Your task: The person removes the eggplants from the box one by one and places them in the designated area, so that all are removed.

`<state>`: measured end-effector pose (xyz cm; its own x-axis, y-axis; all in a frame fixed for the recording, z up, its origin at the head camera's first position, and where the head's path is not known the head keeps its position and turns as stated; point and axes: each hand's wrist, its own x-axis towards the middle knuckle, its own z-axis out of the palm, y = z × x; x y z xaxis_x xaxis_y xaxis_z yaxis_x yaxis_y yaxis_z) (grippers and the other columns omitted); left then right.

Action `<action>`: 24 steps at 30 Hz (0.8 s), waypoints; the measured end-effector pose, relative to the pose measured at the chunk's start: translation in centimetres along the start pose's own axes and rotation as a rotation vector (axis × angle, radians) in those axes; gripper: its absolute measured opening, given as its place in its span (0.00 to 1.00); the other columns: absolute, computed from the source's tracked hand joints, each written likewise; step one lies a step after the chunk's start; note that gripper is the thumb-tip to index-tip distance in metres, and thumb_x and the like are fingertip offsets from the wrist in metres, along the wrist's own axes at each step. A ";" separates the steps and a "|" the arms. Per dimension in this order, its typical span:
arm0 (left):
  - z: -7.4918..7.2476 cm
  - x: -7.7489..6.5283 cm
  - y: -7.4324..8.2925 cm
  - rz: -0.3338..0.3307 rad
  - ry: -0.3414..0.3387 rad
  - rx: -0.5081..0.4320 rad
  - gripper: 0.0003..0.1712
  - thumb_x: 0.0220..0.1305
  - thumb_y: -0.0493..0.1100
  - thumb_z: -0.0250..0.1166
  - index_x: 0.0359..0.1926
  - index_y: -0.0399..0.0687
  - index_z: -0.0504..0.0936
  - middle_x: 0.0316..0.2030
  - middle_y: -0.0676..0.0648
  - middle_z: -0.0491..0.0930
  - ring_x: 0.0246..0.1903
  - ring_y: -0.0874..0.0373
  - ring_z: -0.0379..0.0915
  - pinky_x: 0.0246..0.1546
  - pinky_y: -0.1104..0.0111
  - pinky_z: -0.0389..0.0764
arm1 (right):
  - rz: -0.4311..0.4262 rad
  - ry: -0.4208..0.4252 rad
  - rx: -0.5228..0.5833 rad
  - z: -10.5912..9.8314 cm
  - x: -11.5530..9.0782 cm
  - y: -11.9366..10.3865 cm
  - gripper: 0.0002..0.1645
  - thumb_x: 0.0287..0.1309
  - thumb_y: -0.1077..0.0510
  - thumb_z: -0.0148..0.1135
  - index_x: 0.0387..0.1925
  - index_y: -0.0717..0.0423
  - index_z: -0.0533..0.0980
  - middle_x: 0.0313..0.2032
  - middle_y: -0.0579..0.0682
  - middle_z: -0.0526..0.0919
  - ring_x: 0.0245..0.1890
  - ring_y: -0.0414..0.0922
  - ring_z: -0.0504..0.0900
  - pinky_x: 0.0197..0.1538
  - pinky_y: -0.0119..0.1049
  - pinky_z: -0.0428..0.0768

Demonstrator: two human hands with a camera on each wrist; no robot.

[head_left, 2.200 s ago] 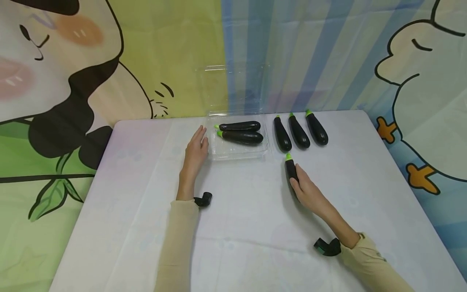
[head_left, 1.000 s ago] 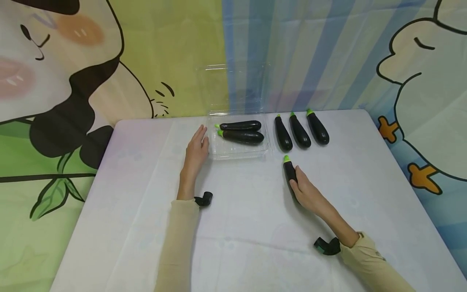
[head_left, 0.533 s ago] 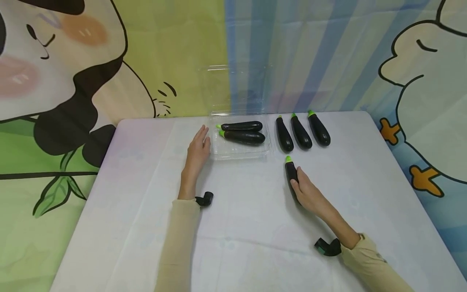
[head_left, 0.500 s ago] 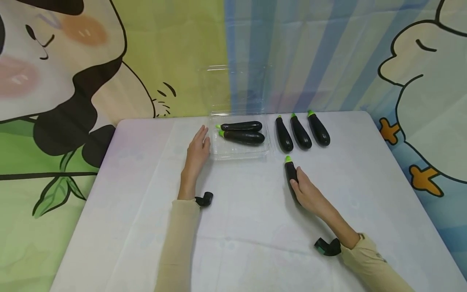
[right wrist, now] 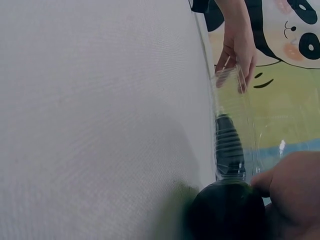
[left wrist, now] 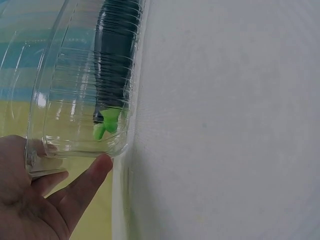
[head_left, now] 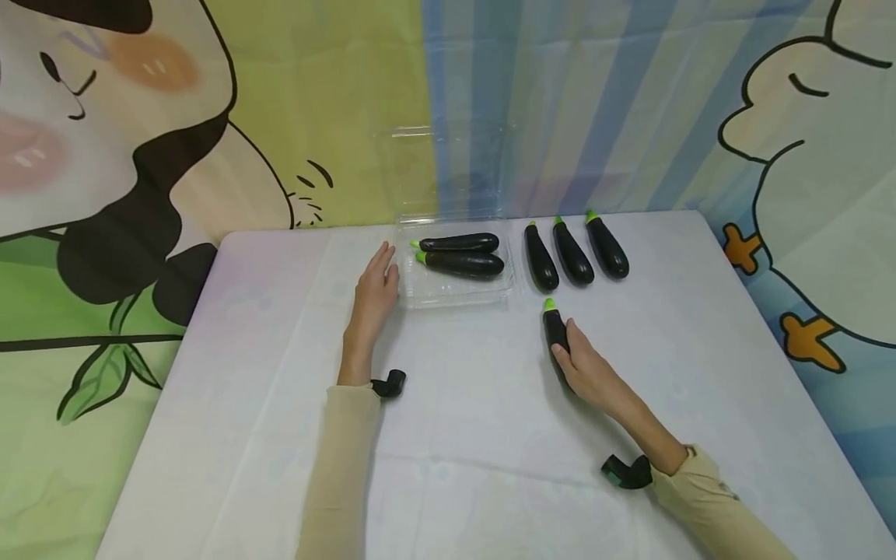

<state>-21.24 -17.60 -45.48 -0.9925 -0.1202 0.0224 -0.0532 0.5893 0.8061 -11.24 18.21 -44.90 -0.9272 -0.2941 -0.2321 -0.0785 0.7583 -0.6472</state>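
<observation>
My right hand (head_left: 590, 367) grips a dark eggplant (head_left: 555, 330) by its thick end, its green stem pointing away from me. In the right wrist view that eggplant (right wrist: 227, 210) appears large and blurred beside the thumb. My left hand (head_left: 375, 292) rests against the left side of a clear plastic clamshell box (head_left: 455, 295), fingers mostly straight. The left wrist view shows the fingertips (left wrist: 102, 162) touching the box's end wall. Inside the box lie two eggplants (head_left: 462, 264), stems to the left. The box's clear lid (head_left: 455, 171) stands raised at the back.
Three more eggplants (head_left: 575, 253) lie side by side right of the box, stems toward the back edge. A white cloth covers the table (head_left: 448, 467). Behind it hangs a cartoon-printed curtain (head_left: 350, 93). Each wrist carries a black camera (head_left: 626, 472).
The eggplant in my right hand has drawn back very slightly from the row of three. The left hand keeps its place at the box. The head view shifts a little.
</observation>
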 end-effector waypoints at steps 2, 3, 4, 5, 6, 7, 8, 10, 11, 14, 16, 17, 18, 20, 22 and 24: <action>0.0 -0.1 -0.1 -0.006 -0.004 -0.002 0.28 0.76 0.46 0.44 0.73 0.49 0.60 0.76 0.54 0.52 0.75 0.53 0.50 0.71 0.56 0.64 | -0.006 0.004 -0.009 0.1 0.0 0.0 0.44 0.76 0.48 0.37 0.71 0.77 0.35 0.73 0.75 0.39 0.74 0.69 0.44 0.73 0.64 0.51; 0.1 -0.2 -0.1 -0.009 -0.004 -0.003 0.28 0.76 0.46 0.45 0.73 0.49 0.60 0.76 0.53 0.53 0.75 0.53 0.50 0.71 0.56 0.64 | -0.007 0.006 -0.013 0.2 -0.1 0.0 0.44 0.75 0.48 0.38 0.71 0.78 0.36 0.73 0.75 0.40 0.73 0.69 0.44 0.72 0.64 0.51; 0.1 -0.2 -0.1 -0.012 -0.006 0.000 0.28 0.76 0.46 0.45 0.73 0.49 0.60 0.76 0.53 0.52 0.75 0.53 0.50 0.72 0.56 0.63 | -0.009 0.008 -0.017 0.3 -0.1 0.1 0.45 0.75 0.48 0.39 0.71 0.78 0.36 0.73 0.76 0.40 0.73 0.69 0.45 0.72 0.64 0.52; 0.1 -0.2 -0.1 -0.017 -0.007 -0.003 0.28 0.76 0.46 0.45 0.73 0.49 0.60 0.76 0.53 0.52 0.75 0.53 0.50 0.71 0.56 0.63 | -0.014 0.011 -0.021 0.4 -0.1 0.1 0.46 0.75 0.47 0.40 0.71 0.79 0.36 0.72 0.76 0.40 0.73 0.69 0.45 0.72 0.64 0.52; 0.0 -0.2 -0.2 -0.019 -0.008 -0.001 0.28 0.76 0.46 0.45 0.73 0.49 0.60 0.76 0.52 0.52 0.75 0.52 0.50 0.71 0.55 0.63 | -0.017 0.012 -0.026 0.4 -0.1 0.1 0.46 0.75 0.47 0.41 0.71 0.79 0.36 0.72 0.76 0.40 0.73 0.69 0.45 0.72 0.64 0.52; 0.0 -0.2 -0.2 -0.021 -0.004 0.001 0.28 0.76 0.46 0.44 0.73 0.49 0.60 0.76 0.53 0.53 0.75 0.52 0.50 0.71 0.55 0.63 | -0.022 0.013 -0.029 0.5 0.0 0.1 0.46 0.75 0.47 0.41 0.71 0.79 0.36 0.72 0.76 0.40 0.73 0.69 0.45 0.72 0.64 0.52; 0.0 -0.2 -0.2 -0.020 0.001 0.001 0.28 0.75 0.46 0.45 0.73 0.49 0.60 0.76 0.53 0.53 0.75 0.52 0.51 0.71 0.55 0.64 | -0.028 0.017 -0.033 0.6 0.0 0.1 0.47 0.74 0.46 0.41 0.71 0.79 0.36 0.72 0.76 0.40 0.73 0.69 0.45 0.72 0.64 0.52; -0.1 -0.1 -0.2 -0.011 0.006 -0.002 0.28 0.76 0.46 0.44 0.73 0.49 0.60 0.76 0.54 0.53 0.74 0.52 0.51 0.71 0.55 0.64 | -0.032 0.026 -0.049 0.7 0.1 0.0 0.47 0.74 0.46 0.42 0.71 0.78 0.36 0.73 0.75 0.40 0.74 0.68 0.45 0.73 0.63 0.51; -0.2 -0.1 -0.2 -0.006 0.008 -0.007 0.28 0.76 0.46 0.44 0.73 0.49 0.60 0.76 0.54 0.53 0.74 0.52 0.52 0.70 0.55 0.65 | -0.033 0.032 -0.060 0.8 0.1 0.0 0.47 0.74 0.46 0.42 0.71 0.78 0.36 0.73 0.75 0.40 0.74 0.68 0.45 0.73 0.63 0.51; -0.3 -0.1 -0.2 0.004 0.000 -0.010 0.28 0.76 0.47 0.44 0.73 0.49 0.60 0.76 0.54 0.52 0.72 0.51 0.57 0.68 0.56 0.68 | -0.031 0.046 -0.085 0.9 0.2 -0.1 0.48 0.73 0.47 0.45 0.71 0.78 0.37 0.72 0.76 0.41 0.74 0.68 0.46 0.73 0.63 0.52; -0.3 -0.1 -0.2 0.007 -0.006 -0.009 0.28 0.76 0.47 0.44 0.73 0.49 0.60 0.76 0.54 0.52 0.71 0.50 0.59 0.67 0.56 0.70 | -0.027 0.050 -0.094 0.9 0.3 0.0 0.48 0.73 0.48 0.47 0.71 0.79 0.37 0.73 0.75 0.41 0.74 0.68 0.46 0.73 0.62 0.52; -0.3 -0.1 -0.2 0.006 -0.005 -0.008 0.28 0.76 0.47 0.44 0.73 0.49 0.60 0.76 0.54 0.52 0.71 0.50 0.59 0.67 0.56 0.70 | -0.028 0.051 -0.095 1.0 0.3 0.0 0.48 0.72 0.49 0.47 0.71 0.79 0.37 0.72 0.76 0.41 0.74 0.68 0.46 0.73 0.62 0.52; -0.3 -0.1 -0.2 0.008 -0.003 -0.006 0.28 0.76 0.47 0.44 0.73 0.49 0.60 0.76 0.53 0.52 0.71 0.50 0.58 0.67 0.56 0.70 | -0.030 0.051 -0.093 1.0 0.3 0.0 0.48 0.72 0.49 0.48 0.71 0.79 0.37 0.72 0.76 0.41 0.74 0.68 0.46 0.73 0.62 0.52; -0.3 -0.1 -0.2 0.013 0.003 -0.007 0.28 0.76 0.47 0.44 0.73 0.48 0.60 0.76 0.53 0.53 0.72 0.50 0.57 0.68 0.55 0.68 | -0.031 0.056 -0.092 1.1 0.3 0.0 0.49 0.72 0.49 0.48 0.71 0.79 0.37 0.73 0.75 0.41 0.74 0.67 0.46 0.74 0.61 0.52; -0.2 0.0 -0.2 0.013 0.001 -0.019 0.28 0.76 0.46 0.44 0.73 0.49 0.60 0.76 0.53 0.53 0.70 0.49 0.60 0.66 0.55 0.71 | -0.032 0.065 -0.097 1.1 0.3 0.1 0.49 0.72 0.49 0.49 0.70 0.79 0.37 0.72 0.76 0.42 0.74 0.67 0.47 0.73 0.61 0.52; 0.0 0.0 -0.3 0.007 -0.008 -0.026 0.28 0.76 0.46 0.45 0.73 0.49 0.60 0.76 0.54 0.52 0.70 0.50 0.62 0.64 0.56 0.73 | -0.032 0.069 -0.102 1.1 0.2 0.1 0.49 0.71 0.49 0.49 0.70 0.80 0.37 0.72 0.77 0.42 0.73 0.68 0.47 0.73 0.62 0.53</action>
<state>-21.22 -17.75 -45.71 -0.9937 -0.1095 0.0232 -0.0436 0.5694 0.8209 -11.03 17.60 -45.83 -0.9465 -0.2806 -0.1596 -0.1417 0.8053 -0.5757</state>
